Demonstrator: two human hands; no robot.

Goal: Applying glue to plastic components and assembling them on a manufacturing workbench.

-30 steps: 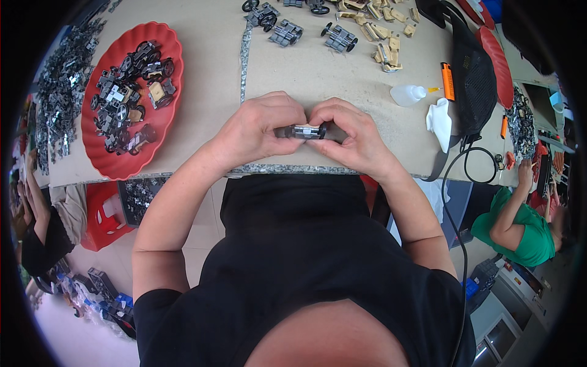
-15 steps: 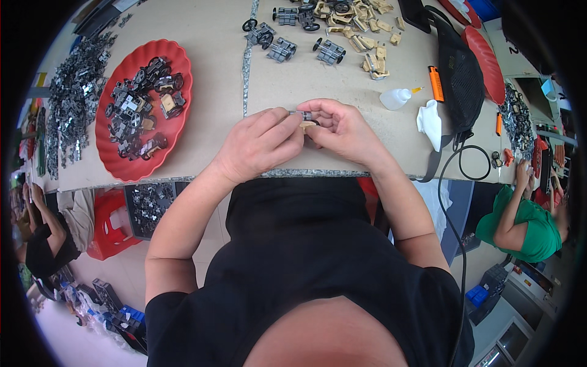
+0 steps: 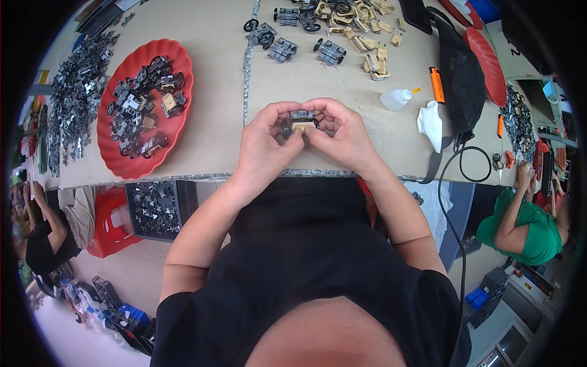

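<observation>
Grey-and-tan toy car piece (image 3: 301, 122) sits pinched between both grips: left hand (image 3: 267, 144) and right hand (image 3: 342, 137) curl their fingertips onto it from either side, thumbs beneath, probably to steady it for pressing parts together. It hovers just above the tabletop (image 3: 214, 92) edge. Left lies a red tray (image 3: 183, 122) of parts; right, a glue bottle (image 3: 395, 98).

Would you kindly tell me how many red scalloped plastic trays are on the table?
2: one red scalloped plastic tray of dark parts lies left of the hands; another lies far right, partly hidden by a black mesh bag.
</observation>
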